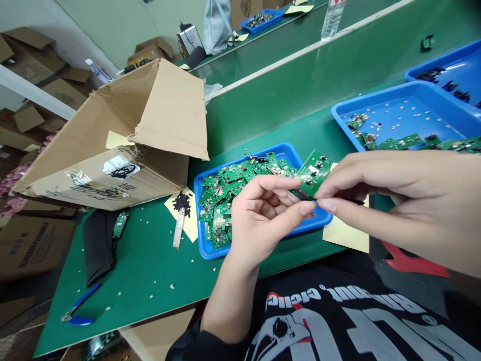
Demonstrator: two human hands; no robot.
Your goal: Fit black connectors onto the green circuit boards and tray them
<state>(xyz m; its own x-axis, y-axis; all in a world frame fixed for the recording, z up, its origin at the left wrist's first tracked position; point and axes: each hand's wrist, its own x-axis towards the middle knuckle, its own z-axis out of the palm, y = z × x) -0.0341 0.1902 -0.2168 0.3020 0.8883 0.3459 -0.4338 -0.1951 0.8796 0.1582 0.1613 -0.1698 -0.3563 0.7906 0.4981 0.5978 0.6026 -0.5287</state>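
My left hand (263, 220) is closed on a green circuit board (314, 173), its thumb and fingers gripping the lower left end. A black oblong part (301, 194) sits at the board's lower edge, close to the thumb tip. From the right, my right hand (391, 200) pinches at that same edge, thumb and forefinger pressed together. Something thin and dark runs between its fingers, too hidden to name. Beneath both hands lies a blue tray (215, 254) heaped with similar green boards (221, 200).
Left of the tray, small black pieces (182, 202) lie on yellow paper. A large open carton (173, 115) stands behind them. Blue-handled pliers (80, 306) rest near the table's left edge. Another blue tray (394, 98) at right holds boards and white bits.
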